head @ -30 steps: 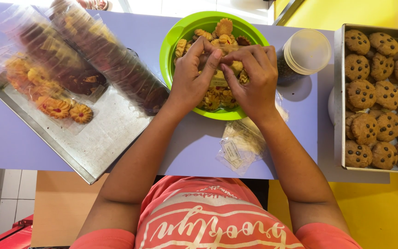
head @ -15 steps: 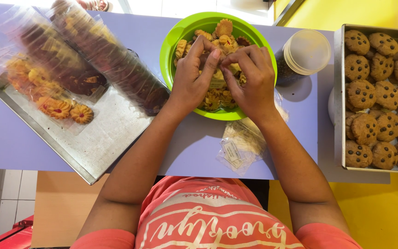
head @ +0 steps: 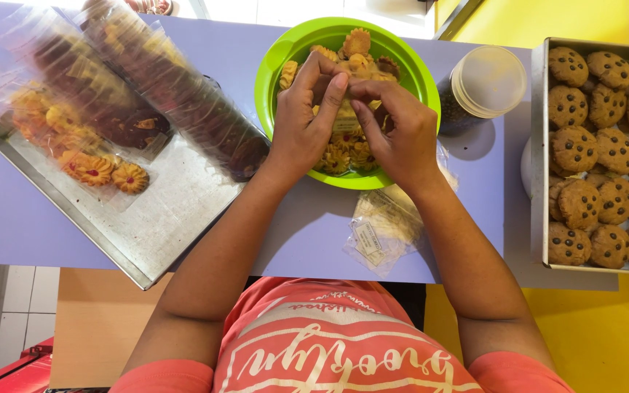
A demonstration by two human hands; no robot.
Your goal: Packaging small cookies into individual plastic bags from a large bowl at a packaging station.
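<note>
Head view: the left hand (head: 303, 131) and right hand (head: 398, 135) meet above the green bowl (head: 274, 62) of small flower-shaped cookies (head: 343, 156), fingers pinched narrow around a small clear packet; its contents cannot be told. The bowl stands at the far centre of the lilac table (head: 9, 218). The step in hand appears to be packing a cookie; the next move likely calls for a steady two-handed grip. Empty clear packets (head: 376, 233) lie near, just right of centre. A steel tray (head: 161, 218) sits left; chocolate-chip cookies (head: 606, 145) fill a tray right.
</note>
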